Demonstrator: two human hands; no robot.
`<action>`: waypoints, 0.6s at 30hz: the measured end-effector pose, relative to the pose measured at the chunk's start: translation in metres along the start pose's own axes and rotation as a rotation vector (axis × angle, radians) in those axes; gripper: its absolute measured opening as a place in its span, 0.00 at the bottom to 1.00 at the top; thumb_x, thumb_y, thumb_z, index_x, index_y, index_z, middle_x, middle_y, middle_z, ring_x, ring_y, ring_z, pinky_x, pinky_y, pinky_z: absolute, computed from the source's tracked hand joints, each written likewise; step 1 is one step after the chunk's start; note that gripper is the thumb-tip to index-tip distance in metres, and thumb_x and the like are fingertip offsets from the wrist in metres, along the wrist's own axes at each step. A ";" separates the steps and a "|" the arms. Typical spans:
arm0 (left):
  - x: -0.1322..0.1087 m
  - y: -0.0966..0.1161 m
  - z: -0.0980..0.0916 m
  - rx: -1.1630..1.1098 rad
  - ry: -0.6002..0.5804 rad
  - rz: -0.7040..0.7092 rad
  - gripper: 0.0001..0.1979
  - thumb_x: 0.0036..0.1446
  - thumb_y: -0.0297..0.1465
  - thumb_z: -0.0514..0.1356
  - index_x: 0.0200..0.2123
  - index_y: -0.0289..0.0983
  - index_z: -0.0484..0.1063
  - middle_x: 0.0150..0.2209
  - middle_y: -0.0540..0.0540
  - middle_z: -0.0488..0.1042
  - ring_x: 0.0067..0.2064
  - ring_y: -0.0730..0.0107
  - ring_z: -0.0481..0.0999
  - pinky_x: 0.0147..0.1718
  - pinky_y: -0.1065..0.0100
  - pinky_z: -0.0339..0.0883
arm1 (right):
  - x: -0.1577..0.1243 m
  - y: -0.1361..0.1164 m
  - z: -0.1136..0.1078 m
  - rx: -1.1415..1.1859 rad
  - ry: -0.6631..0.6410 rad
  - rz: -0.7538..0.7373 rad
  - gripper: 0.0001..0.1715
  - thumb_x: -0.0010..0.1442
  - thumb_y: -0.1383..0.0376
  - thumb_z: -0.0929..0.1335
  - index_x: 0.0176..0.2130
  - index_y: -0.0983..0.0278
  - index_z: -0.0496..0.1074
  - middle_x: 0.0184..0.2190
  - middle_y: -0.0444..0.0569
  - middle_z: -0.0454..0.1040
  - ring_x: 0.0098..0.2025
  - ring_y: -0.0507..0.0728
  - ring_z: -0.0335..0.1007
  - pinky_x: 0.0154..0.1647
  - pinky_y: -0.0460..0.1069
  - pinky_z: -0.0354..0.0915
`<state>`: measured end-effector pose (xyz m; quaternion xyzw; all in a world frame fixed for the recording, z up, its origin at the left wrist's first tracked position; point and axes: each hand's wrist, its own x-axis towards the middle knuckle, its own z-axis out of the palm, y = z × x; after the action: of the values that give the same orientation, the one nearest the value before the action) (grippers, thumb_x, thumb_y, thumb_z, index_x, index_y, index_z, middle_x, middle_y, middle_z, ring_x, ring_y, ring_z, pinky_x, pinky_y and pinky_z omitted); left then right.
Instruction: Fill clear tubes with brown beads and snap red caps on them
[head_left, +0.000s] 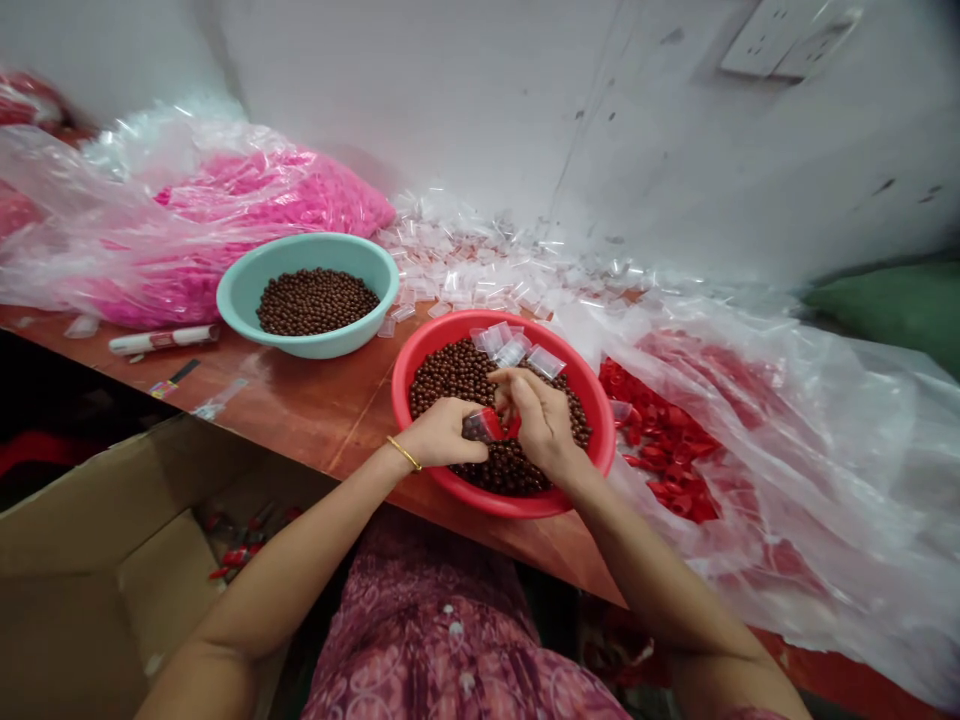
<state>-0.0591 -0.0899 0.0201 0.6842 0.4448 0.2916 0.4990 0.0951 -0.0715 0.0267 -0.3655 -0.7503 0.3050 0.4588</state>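
Over the red basin (pixel 409 480), my left hand (pixel 442 432) grips a small clear container (pixel 480 425) with dark contents and a red end. My right hand (pixel 541 415) is just to its right, fingers curled together close to that red end; what they pinch is hidden. Below both hands, glossy brown beads (pixel 457 372) fill much of the basin. Several clear flat plastic cases (pixel 546 362) lie on the beads at the basin's back edge.
A light-blue basin (pixel 307 345) of brown beads stands left, before a bag of pink pieces (pixel 300 190). Clear cases (pixel 465 260) are heaped along the wall. To the right lies an open bag of red pieces (pixel 660 440). A cardboard box (pixel 67 540) sits below the table edge.
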 end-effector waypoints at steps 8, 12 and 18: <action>-0.001 0.002 0.001 0.221 -0.010 0.027 0.06 0.35 0.28 0.56 0.17 0.37 0.58 0.16 0.56 0.58 0.19 0.78 0.55 0.19 0.73 0.47 | 0.014 0.004 0.025 0.211 -0.267 0.261 0.39 0.63 0.46 0.45 0.63 0.65 0.51 0.52 0.54 0.66 0.55 0.55 0.61 0.60 0.56 0.54; -0.001 0.002 0.001 0.265 0.016 0.061 0.03 0.35 0.27 0.55 0.19 0.36 0.63 0.17 0.55 0.61 0.20 0.77 0.58 0.21 0.72 0.50 | 0.014 0.004 0.020 0.005 -0.318 0.070 0.40 0.62 0.44 0.48 0.64 0.64 0.49 0.63 0.54 0.53 0.63 0.58 0.50 0.65 0.59 0.43; -0.001 0.003 0.002 0.294 0.031 0.063 0.06 0.38 0.27 0.56 0.17 0.37 0.59 0.16 0.55 0.59 0.20 0.78 0.57 0.20 0.73 0.49 | 0.017 0.006 0.027 0.263 -0.254 0.306 0.43 0.62 0.49 0.36 0.62 0.65 0.52 0.55 0.55 0.66 0.58 0.57 0.61 0.58 0.59 0.56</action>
<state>-0.0565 -0.0921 0.0223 0.7591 0.4685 0.2493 0.3769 0.0672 -0.0575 0.0194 -0.3708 -0.6916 0.5096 0.3527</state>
